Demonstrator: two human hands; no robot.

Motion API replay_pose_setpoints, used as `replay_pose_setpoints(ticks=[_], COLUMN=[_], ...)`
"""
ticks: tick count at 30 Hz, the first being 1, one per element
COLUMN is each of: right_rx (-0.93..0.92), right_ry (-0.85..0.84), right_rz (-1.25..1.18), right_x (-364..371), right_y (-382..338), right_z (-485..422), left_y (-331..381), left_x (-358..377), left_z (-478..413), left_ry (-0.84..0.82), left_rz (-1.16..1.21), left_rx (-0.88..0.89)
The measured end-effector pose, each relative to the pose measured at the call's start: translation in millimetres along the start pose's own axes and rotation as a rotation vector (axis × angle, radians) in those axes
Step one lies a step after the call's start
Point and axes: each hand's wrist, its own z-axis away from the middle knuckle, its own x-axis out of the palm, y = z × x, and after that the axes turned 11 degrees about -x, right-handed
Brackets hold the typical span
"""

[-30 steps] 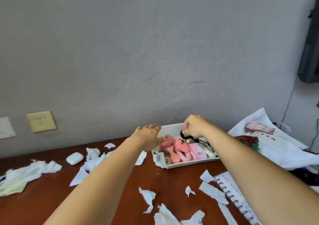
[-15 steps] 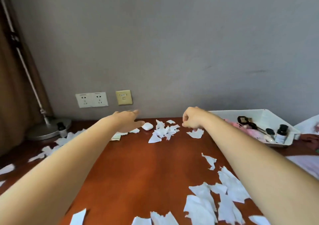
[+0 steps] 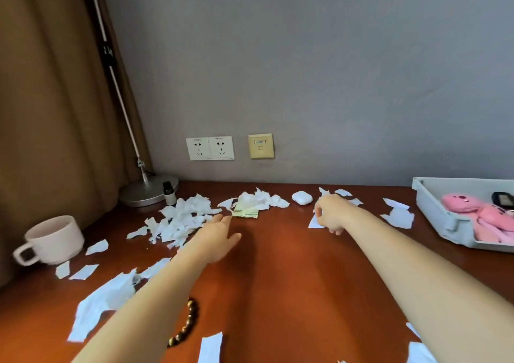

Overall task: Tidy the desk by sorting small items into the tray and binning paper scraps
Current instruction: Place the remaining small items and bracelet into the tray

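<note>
Head view: left hand [image 3: 215, 237] reaches flat over the desk [image 3: 278, 293], fingers spread and empty, beside a heap of paper scraps [image 3: 180, 220]. Right hand [image 3: 332, 213] is curled, fingers pinching a scrap [image 3: 315, 222] near the earbud case [image 3: 301, 197]. Tray [image 3: 434, 218] at the far right holds pink plush toys [image 3: 478, 218].

Head view: worn on the head, faces forward and down over the desk [image 3: 278, 279] toward the wall [image 3: 306, 70].
Range: seemingly near, arm's reach.
</note>
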Motion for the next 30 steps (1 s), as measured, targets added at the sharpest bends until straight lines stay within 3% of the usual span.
replay_pose_setpoints(ticks=[5, 11, 18, 24, 30], right_rx=[-0.015, -0.088, -0.056, -0.067, -0.070], right_ry=[0.117, 0.231, 0.142, 0.135, 0.072], right_rz=[0.007, 0.106, 0.083, 0.173, 0.280], right_x=[25, 34, 37, 50, 45], right_y=[-1, 5, 15, 15, 6], right_z=[-47, -99, -143, -157, -152], left_y=[19, 37, 35, 34, 30], left_x=[26, 42, 54, 55, 56], left_z=[-35, -82, -115, -125, -129], left_ry=[0.108, 0.394, 0.425, 0.391, 0.357], left_rz=[0.127, 0.215, 0.179, 0.106, 0.197], left_rx=[-0.082, -0.187, -0.290, -0.253, -0.240])
